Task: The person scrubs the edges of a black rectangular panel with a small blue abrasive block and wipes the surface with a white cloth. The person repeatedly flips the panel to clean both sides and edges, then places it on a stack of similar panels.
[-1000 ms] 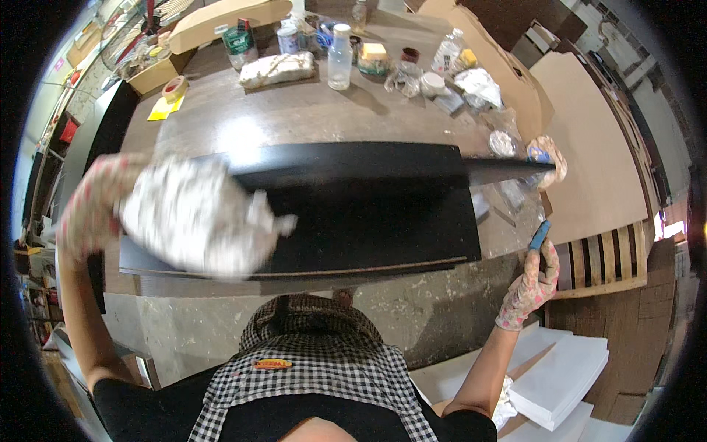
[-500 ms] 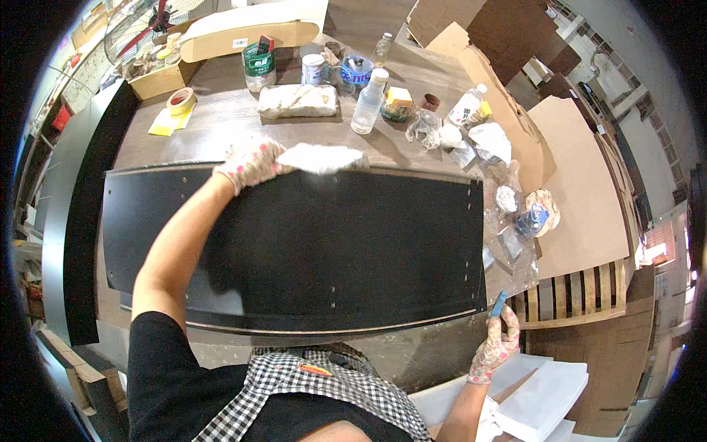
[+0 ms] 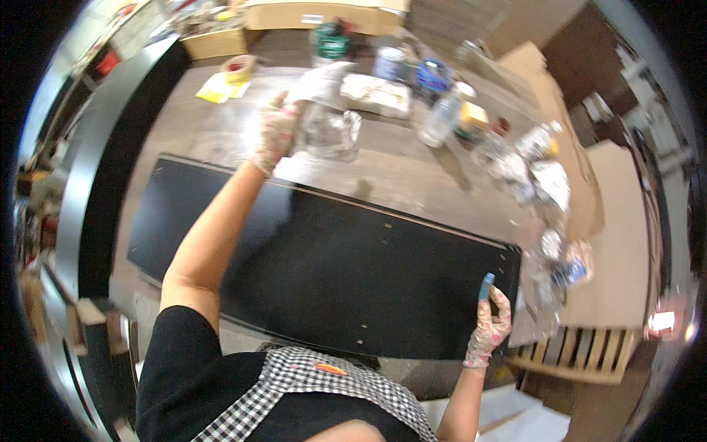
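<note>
Head: left hand (image 3: 276,132) grips cloth (image 3: 320,87); right hand (image 3: 489,329), blue stick (image 3: 486,286); bottle (image 3: 441,120), tape (image 3: 236,77) beyond panel (image 3: 331,254).

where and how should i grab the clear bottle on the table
Probably best around the round body of the bottle, below its white cap, coming from the near side: it stands upright, with the blue container just beyond it and the yellow block close on its right.
</note>
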Tool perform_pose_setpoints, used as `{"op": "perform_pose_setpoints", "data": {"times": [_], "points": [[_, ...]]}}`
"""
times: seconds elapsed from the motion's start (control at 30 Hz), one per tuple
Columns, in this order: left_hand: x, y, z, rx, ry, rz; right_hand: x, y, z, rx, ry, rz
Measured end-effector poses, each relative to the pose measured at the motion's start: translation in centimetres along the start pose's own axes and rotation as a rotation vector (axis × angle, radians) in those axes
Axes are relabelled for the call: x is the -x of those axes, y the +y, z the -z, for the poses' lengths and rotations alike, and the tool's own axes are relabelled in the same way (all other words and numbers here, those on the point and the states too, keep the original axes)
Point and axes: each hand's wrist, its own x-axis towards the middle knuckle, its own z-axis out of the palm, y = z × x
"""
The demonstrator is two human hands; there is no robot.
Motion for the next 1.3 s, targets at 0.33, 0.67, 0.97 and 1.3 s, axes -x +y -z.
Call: {"op": "perform_pose_setpoints", "data": {"times": [0.33, 0.67, 0.97, 1.3], "points": [[20.0, 4.9, 2.0, -0.320, -0.679, -0.133, -8.1, -2.3, -15.4, 0.261, -0.488, 0.403], [22.8, 2.7, 9.9, -0.452, -0.525, -0.175, -5.0, -10.5, -36.0, 0.220, -0.921, 0.652], [24.0, 1.1, 9.3, -0.370, -0.525, -0.184, 2.7, -14.3, -59.5, -0.036, -1.033, 0.920], [24.5, 0.6, 8.2, -0.221, -0.465, -0.102, -2.3, -15.0, -50.2, 0.119, -1.139, 0.871]]}}
